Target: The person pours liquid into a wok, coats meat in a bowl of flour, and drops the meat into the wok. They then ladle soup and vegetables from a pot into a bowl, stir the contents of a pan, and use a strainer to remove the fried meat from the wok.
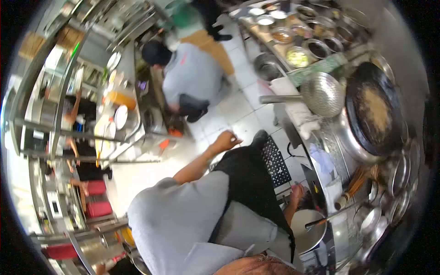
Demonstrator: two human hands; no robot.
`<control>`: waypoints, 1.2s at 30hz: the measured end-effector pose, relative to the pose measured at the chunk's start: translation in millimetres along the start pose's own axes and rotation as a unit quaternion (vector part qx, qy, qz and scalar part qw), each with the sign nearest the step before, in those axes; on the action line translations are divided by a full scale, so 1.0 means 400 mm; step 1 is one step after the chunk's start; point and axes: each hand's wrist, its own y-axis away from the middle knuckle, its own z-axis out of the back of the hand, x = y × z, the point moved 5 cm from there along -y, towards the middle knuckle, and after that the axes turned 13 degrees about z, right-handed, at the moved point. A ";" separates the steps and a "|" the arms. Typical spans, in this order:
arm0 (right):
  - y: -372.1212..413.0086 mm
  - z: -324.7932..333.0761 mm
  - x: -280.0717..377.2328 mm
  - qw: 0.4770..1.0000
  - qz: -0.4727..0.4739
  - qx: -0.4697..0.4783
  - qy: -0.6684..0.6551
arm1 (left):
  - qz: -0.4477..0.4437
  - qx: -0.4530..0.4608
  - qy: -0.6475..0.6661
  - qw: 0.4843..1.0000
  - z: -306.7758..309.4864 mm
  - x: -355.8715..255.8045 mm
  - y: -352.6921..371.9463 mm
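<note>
My left hand (224, 141) is in the air over the tiled floor, beside my dark apron (250, 176). Its fingers are loosely bent, with a gap to the thumb and nothing visible between them. Low by the stove front is my right hand (297, 193), close to a white-lined pot (307, 229). Blur hides how its fingers lie. A dark-tipped handle (321, 221) reaches over the pot's rim, apart from my hand. On the stove sits a black wok (373, 110) with brownish residue inside. Beside it rests a perforated strainer (322, 95), its handle pointing left.
Bowls and tins of ingredients (300, 57) crowd the upper right counter. A bamboo brush (350, 188) and metal pans (369, 220) lie at the lower right. A co-worker in grey (195, 73) bends at the opposite counter. A black perforated mat (275, 162) covers floor tiles by my feet.
</note>
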 end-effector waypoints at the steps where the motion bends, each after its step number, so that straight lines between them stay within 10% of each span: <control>1: -0.047 0.037 -0.073 0.999 0.025 0.038 -0.028 | -0.002 -0.047 0.025 0.999 0.004 -0.025 -0.027; 11: -0.022 -0.040 0.065 0.992 -0.012 0.081 0.099 | -0.054 0.003 0.070 0.996 -0.046 -0.216 -0.172; 21: -0.066 -0.225 0.163 0.938 0.017 0.200 0.283 | 0.172 0.003 0.022 0.985 0.020 0.172 -0.143; 26: -0.120 -0.279 0.177 0.897 0.076 0.238 0.364 | 0.145 0.022 -0.140 0.979 -0.025 0.419 -0.124; 32: -0.203 -0.295 0.129 0.872 0.119 0.243 0.408 | 0.373 0.103 0.081 0.918 0.004 0.532 -0.038; 36: -0.392 -0.274 -0.015 0.852 0.216 0.260 0.400 | 0.298 0.129 0.021 0.945 -0.127 0.612 0.051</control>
